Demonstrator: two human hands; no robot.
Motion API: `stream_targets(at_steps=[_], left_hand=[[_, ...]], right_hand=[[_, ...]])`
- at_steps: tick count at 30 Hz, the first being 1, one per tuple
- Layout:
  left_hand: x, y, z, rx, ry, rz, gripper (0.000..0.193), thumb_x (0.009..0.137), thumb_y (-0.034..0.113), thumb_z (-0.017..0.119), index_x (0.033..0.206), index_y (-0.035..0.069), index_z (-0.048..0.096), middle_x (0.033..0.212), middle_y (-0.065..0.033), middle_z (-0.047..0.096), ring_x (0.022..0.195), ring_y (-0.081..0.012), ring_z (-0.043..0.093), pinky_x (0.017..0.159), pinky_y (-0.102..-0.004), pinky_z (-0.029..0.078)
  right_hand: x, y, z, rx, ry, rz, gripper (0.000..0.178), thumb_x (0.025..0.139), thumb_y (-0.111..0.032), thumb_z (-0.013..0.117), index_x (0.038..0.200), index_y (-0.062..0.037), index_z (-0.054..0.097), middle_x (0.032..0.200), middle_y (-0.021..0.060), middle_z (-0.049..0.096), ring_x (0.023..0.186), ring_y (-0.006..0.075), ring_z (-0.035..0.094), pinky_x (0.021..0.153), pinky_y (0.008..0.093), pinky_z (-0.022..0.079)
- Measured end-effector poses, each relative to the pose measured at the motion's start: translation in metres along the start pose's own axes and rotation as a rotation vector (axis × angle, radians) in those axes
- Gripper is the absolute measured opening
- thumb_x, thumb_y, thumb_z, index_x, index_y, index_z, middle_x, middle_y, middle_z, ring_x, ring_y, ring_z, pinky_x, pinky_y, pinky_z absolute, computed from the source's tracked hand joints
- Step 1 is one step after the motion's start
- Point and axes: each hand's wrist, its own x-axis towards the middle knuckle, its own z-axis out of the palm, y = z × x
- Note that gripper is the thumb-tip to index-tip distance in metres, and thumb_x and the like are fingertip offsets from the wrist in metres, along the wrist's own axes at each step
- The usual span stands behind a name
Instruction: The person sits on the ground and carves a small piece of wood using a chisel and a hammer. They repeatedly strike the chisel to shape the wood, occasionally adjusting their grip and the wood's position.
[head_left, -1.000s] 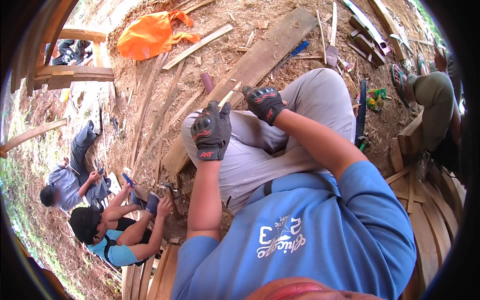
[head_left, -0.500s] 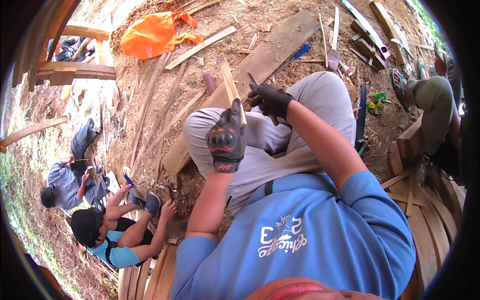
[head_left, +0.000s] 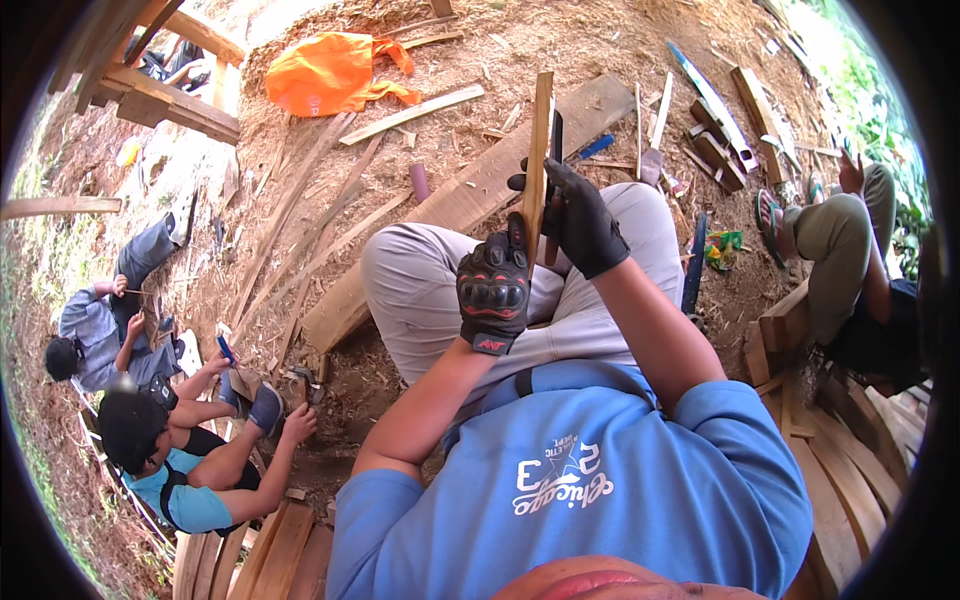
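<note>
The wooden strip (head_left: pixel 540 150) has swung rightward since the earlier frame. It is yellowish-brown, narrow and straight-edged, held above the lap. The left hand (head_left: pixel 493 285), knuckles up, clenches its near end; the right hand (head_left: pixel 592 220), thumb side up, grasps a dark-bladed knife (head_left: pixel 556 138) beside it. Its long axis points away from the body.

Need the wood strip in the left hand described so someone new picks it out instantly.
Find the wide plank running diagonally beyond the grey-trousered legs. Nearer the wearer, the gloved left hand grips a narrow wood strip pointing toward the picture's top. Other strips lie on the ground; this one is held up, beside a dark blade.
</note>
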Motion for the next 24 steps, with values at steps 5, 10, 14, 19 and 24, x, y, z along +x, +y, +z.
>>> stream_targets(at_steps=[5, 10, 14, 19, 24], left_hand=[[0.003, -0.001, -0.037, -0.324, -0.146, 0.000, 0.079, 0.082, 0.040, 0.083, 0.143, -0.003, 0.056, 0.113, -0.0188, 0.065, 0.096, -0.0350, 0.069, 0.082, -0.0455, 0.058], [0.014, -0.077, -0.083, -0.200, 0.145, -0.098, 0.097, 0.083, 0.047, 0.084, 0.154, -0.002, 0.040, 0.141, -0.0260, 0.058, 0.124, -0.0407, 0.061, 0.108, -0.0473, 0.050], [0.025, -0.141, -0.105, -0.170, -0.107, -0.270, 0.080, 0.089, 0.037, 0.081, 0.149, -0.002, 0.045, 0.138, -0.0252, 0.061, 0.120, -0.0389, 0.065, 0.106, -0.0459, 0.050], [0.020, -0.166, -0.102, -0.182, -0.359, -0.384, 0.049, 0.090, 0.035, 0.080, 0.124, 0.004, 0.062, 0.110, -0.0214, 0.072, 0.101, -0.0362, 0.070, 0.087, -0.0440, 0.055], [-0.010, -0.139, -0.048, -0.291, -0.169, -0.502, 0.032, 0.096, 0.031, 0.072, 0.112, 0.005, 0.062, 0.094, -0.0187, 0.073, 0.089, -0.0399, 0.071, 0.080, -0.0482, 0.054]], right_hand=[[0.015, -0.008, -0.009, -0.411, -0.130, 0.070, 0.043, 0.104, -0.031, 0.066, 0.134, -0.0015, 0.059, 0.111, 0.0128, 0.073, 0.076, 0.0139, 0.066, 0.066, 0.0298, 0.057], [0.026, -0.010, -0.005, -0.801, -0.517, 0.214, 0.039, 0.101, -0.034, 0.067, 0.124, -0.0031, 0.065, 0.102, 0.0060, 0.075, 0.068, 0.0069, 0.059, 0.054, 0.0241, 0.048], [0.036, -0.007, 0.017, -0.909, -0.769, 0.379, 0.033, 0.099, -0.033, 0.068, 0.117, -0.0045, 0.067, 0.097, 0.0005, 0.076, 0.062, 0.0040, 0.055, 0.051, 0.0226, 0.044], [0.055, 0.006, 0.035, -1.373, -0.741, 0.208, 0.036, 0.098, -0.037, 0.070, 0.112, -0.0047, 0.074, 0.095, 0.0051, 0.074, 0.061, 0.0084, 0.059, 0.052, 0.0255, 0.048], [0.067, 0.039, -0.001, -1.688, -0.261, -0.537, 0.031, 0.102, -0.035, 0.057, 0.114, -0.0097, 0.071, 0.104, 0.0177, 0.071, 0.097, 0.0392, 0.069, 0.086, 0.0502, 0.054]])
